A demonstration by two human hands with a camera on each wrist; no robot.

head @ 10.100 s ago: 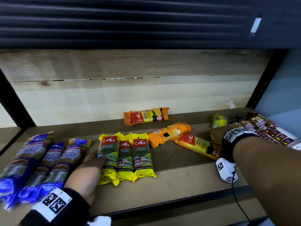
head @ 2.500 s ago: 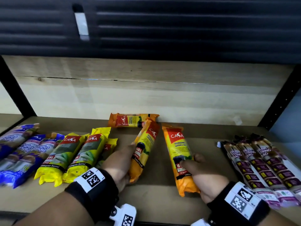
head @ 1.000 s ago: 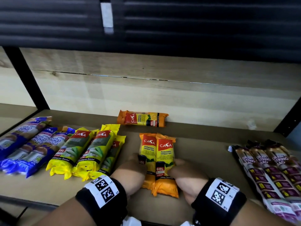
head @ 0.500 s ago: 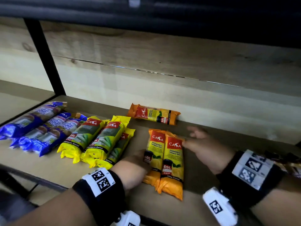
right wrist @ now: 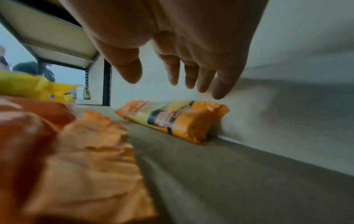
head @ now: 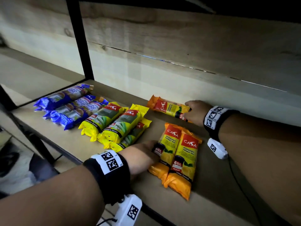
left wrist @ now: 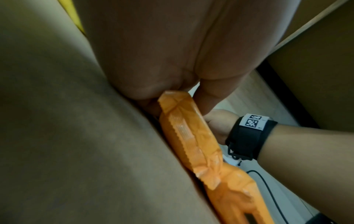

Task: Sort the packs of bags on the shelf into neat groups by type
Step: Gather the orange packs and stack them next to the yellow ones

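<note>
Shop: branded bag packs on metal-framed shelf.

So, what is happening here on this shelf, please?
A person is sorting packs of bags by type. The left hand holds the side of two orange packs lying together at the front. The right hand reaches, fingers spread, over a third orange pack lying at the back wall, not yet gripped. Yellow packs and blue packs already lie grouped.
</note>
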